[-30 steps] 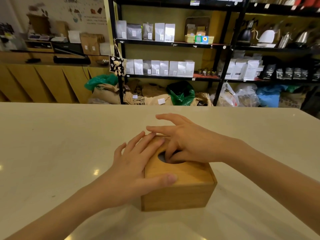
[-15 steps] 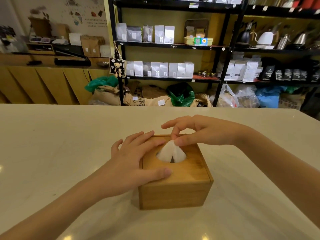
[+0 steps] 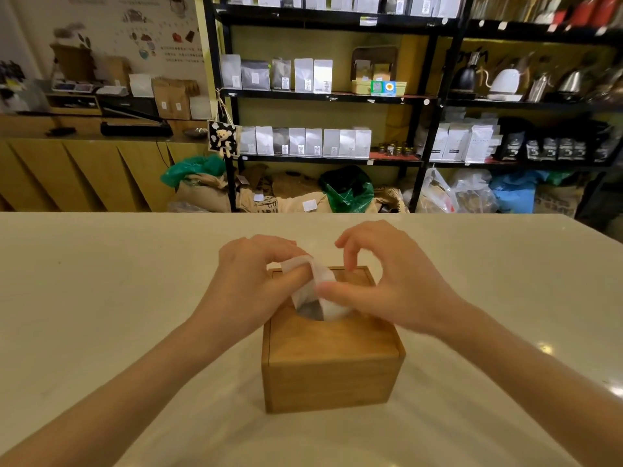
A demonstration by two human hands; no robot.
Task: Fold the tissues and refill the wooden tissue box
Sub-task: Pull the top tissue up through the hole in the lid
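Observation:
A square wooden tissue box [image 3: 332, 375] stands on the white table [image 3: 101, 298], lid closed, with a round hole in its top. A white tissue [image 3: 312, 284] sticks up out of that hole. My left hand [image 3: 249, 284] hovers over the box's left rear part and pinches the tissue's upper edge between fingers and thumb. My right hand [image 3: 387, 284] is over the box's right side, its thumb pressed on the tissue near the hole, its other fingers curled above. The tissues inside the box are hidden.
The white table's far edge [image 3: 303, 214] runs just behind the box, and its right corner [image 3: 573, 224] lies at the far right. Beyond stand black shelves [image 3: 337, 96] with bags and kettles, and sacks on the floor.
My right hand pulled a tissue up out of the hole. My left hand left the box lid and took hold of the tissue's top. The tissue now stands higher.

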